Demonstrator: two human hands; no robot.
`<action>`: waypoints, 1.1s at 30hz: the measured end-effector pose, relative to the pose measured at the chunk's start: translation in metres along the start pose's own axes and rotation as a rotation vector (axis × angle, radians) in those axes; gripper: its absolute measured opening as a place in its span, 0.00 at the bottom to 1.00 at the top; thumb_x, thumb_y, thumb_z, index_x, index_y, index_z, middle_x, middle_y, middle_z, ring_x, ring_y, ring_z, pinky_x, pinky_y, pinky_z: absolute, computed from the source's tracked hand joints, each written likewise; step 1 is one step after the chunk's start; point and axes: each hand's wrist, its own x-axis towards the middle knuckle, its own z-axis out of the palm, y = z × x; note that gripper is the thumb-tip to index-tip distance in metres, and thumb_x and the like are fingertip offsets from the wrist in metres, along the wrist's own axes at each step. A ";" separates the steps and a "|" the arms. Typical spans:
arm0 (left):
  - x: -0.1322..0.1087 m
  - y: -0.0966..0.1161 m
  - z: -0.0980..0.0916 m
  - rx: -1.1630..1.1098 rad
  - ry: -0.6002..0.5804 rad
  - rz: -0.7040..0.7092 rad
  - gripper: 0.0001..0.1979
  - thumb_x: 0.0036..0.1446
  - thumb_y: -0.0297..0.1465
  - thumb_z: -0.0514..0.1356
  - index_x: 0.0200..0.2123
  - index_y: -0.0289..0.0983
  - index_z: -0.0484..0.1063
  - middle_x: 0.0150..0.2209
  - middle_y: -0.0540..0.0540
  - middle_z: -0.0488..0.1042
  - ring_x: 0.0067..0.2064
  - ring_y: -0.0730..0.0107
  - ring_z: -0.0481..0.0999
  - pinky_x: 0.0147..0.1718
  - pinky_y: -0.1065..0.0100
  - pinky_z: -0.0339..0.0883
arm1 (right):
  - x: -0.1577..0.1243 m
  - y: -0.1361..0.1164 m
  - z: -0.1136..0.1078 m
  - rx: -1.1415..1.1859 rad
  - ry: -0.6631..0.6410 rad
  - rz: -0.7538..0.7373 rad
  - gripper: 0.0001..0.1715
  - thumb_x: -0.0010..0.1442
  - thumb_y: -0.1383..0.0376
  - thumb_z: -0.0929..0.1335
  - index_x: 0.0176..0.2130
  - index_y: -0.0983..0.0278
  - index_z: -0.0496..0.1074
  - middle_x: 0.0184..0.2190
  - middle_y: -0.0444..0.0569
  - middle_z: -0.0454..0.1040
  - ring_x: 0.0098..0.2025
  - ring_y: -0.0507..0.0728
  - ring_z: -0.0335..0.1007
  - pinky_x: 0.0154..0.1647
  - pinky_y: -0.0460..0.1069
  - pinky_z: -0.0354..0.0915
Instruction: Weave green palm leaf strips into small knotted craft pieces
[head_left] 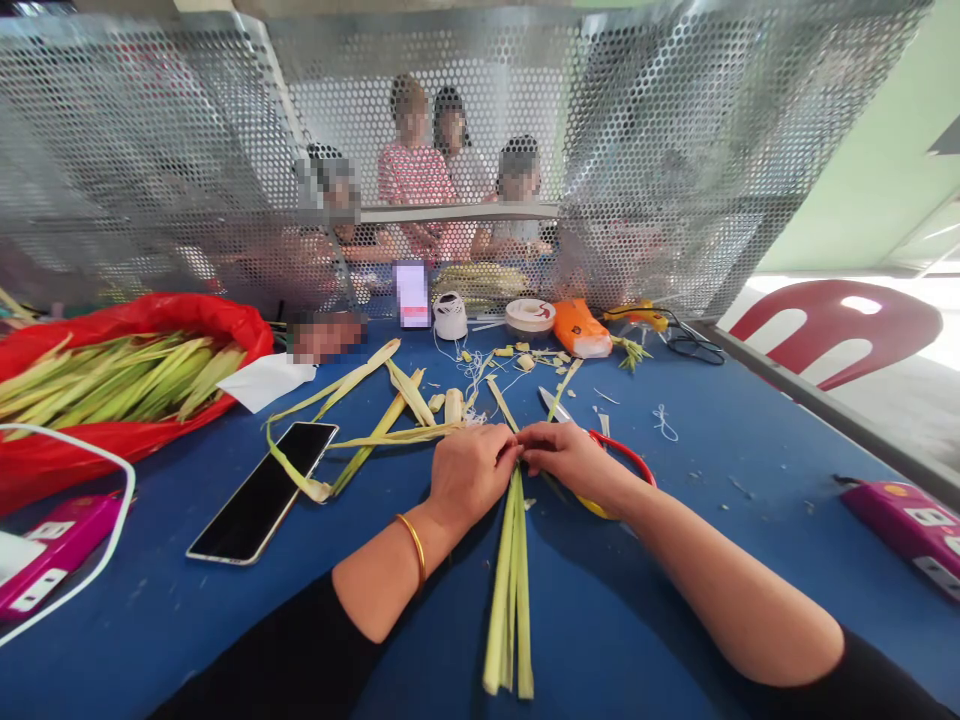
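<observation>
Long pale green leaf strips (pixel 511 590) run down the middle of the blue table, toward me. At their upper end my left hand (pixel 474 465) is closed round them, a gold bangle on its wrist. My right hand (pixel 562 458) pinches at the same spot, its fingertips touching those of my left; what lies between these fingertips is too small to make out. Thin strip ends stick out beyond both hands. Scissors (pixel 634 458) with red and yellow handles lie partly under my right hand and forearm.
A black phone (pixel 262 492) and loose leaf strips (pixel 397 437) lie left. A red bag (pixel 255 320) holds leaves. String (pixel 450 317), tape (pixel 529 317) and an orange packet (pixel 580 328) stand behind; power strips (pixel 911 525) flank the table. People sit and stand beyond the perforated screen.
</observation>
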 end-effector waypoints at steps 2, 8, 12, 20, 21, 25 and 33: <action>0.000 0.000 -0.001 0.023 0.010 0.021 0.08 0.60 0.32 0.57 0.30 0.39 0.73 0.30 0.47 0.77 0.32 0.68 0.73 0.31 0.68 0.56 | 0.001 0.002 0.000 0.019 -0.008 0.011 0.09 0.52 0.68 0.65 0.33 0.64 0.76 0.26 0.43 0.74 0.26 0.52 0.68 0.32 0.47 0.63; 0.001 0.000 -0.001 0.009 0.033 0.021 0.08 0.60 0.33 0.57 0.29 0.39 0.72 0.29 0.49 0.77 0.32 0.68 0.73 0.31 0.68 0.55 | 0.002 0.003 0.001 0.078 0.078 0.067 0.04 0.51 0.66 0.67 0.27 0.63 0.73 0.21 0.40 0.70 0.24 0.50 0.65 0.28 0.46 0.60; 0.000 -0.001 -0.001 -0.019 0.030 0.012 0.08 0.60 0.34 0.58 0.29 0.39 0.71 0.28 0.50 0.76 0.32 0.69 0.72 0.31 0.68 0.55 | 0.002 -0.002 0.000 0.168 0.128 0.104 0.04 0.51 0.66 0.64 0.27 0.63 0.68 0.19 0.40 0.68 0.23 0.50 0.66 0.26 0.45 0.60; 0.001 0.000 -0.002 -0.016 0.023 -0.014 0.08 0.59 0.32 0.57 0.27 0.39 0.71 0.28 0.50 0.75 0.32 0.69 0.72 0.31 0.68 0.55 | 0.001 -0.006 0.003 0.257 0.119 0.079 0.12 0.51 0.58 0.67 0.34 0.63 0.68 0.25 0.42 0.71 0.24 0.50 0.68 0.28 0.46 0.63; 0.000 0.000 -0.002 -0.013 0.023 -0.017 0.08 0.59 0.31 0.58 0.27 0.39 0.71 0.28 0.50 0.76 0.32 0.69 0.73 0.31 0.68 0.56 | 0.002 -0.005 0.003 0.238 0.100 0.069 0.14 0.50 0.58 0.68 0.35 0.63 0.69 0.25 0.41 0.71 0.24 0.50 0.67 0.28 0.47 0.63; -0.001 -0.001 -0.002 -0.045 0.002 -0.029 0.07 0.59 0.32 0.58 0.29 0.40 0.73 0.30 0.50 0.77 0.34 0.68 0.74 0.33 0.68 0.57 | 0.001 -0.001 0.000 -0.007 0.091 0.031 0.10 0.52 0.59 0.67 0.29 0.63 0.72 0.23 0.42 0.70 0.23 0.51 0.66 0.27 0.47 0.62; 0.005 -0.004 -0.022 0.054 -0.167 -0.120 0.12 0.60 0.33 0.57 0.27 0.39 0.76 0.29 0.48 0.78 0.35 0.65 0.76 0.32 0.67 0.56 | -0.007 -0.012 -0.023 -0.516 0.036 0.002 0.09 0.47 0.72 0.65 0.21 0.61 0.71 0.21 0.43 0.72 0.27 0.54 0.65 0.29 0.47 0.55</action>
